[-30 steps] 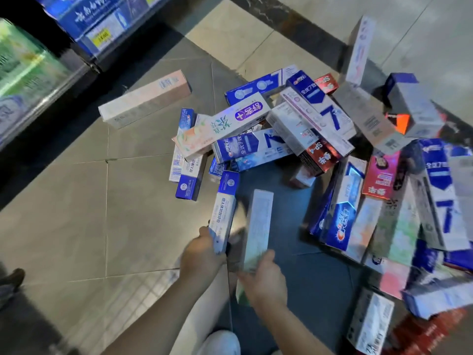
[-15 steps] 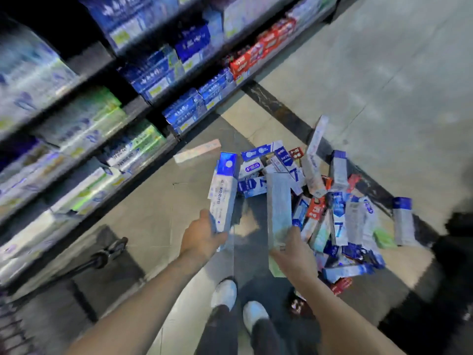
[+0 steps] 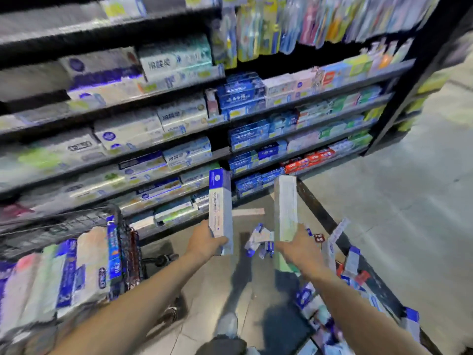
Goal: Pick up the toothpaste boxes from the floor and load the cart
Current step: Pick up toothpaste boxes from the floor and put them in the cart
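My left hand (image 3: pixel 204 245) grips a blue-topped white toothpaste box (image 3: pixel 220 208) by its lower end, holding it upright. My right hand (image 3: pixel 298 249) grips a pale green-white toothpaste box (image 3: pixel 285 208), also upright. Both boxes are raised in front of the store shelves. The wire cart (image 3: pixel 76 226) stands at the lower left, holding several toothpaste boxes (image 3: pixel 64 272) side by side. More toothpaste boxes (image 3: pixel 332 283) lie scattered on the floor to the right and below my right arm.
Stocked store shelves (image 3: pixel 230 119) fill the upper half of the view. A dark shelf post (image 3: pixel 409 85) stands at the right. Grey tiled floor (image 3: pixel 409 201) stretches to the right. My shoes (image 3: pixel 227 326) show at the bottom.
I have risen from the floor pile with a box in each hand. The view has swung up and left, bringing the shelves and the loaded cart into view.
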Available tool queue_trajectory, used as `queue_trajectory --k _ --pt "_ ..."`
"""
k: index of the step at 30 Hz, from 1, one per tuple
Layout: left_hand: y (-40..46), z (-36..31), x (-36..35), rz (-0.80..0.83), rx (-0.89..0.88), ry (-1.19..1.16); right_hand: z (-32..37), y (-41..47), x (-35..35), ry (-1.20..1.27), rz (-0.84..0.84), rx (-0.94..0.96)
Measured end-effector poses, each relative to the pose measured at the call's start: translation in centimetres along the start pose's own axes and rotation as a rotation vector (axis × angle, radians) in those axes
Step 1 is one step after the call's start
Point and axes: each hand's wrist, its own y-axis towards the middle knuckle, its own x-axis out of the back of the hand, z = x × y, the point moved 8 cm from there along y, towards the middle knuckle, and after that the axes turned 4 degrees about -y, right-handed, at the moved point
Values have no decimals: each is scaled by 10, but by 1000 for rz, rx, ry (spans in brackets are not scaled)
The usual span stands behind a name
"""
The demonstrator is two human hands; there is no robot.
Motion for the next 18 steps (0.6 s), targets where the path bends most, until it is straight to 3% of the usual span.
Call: queue_trajectory --k 7,12,18 --pt "-60 29 91 -194 78 -60 94 -27 -18 -168 62 230" --pt "-104 68 157 -302 126 -152 149 -15 -95 -223 227 395" --pt "-156 135 239 -366 160 -202 235 -106 -159 -310 261 585"
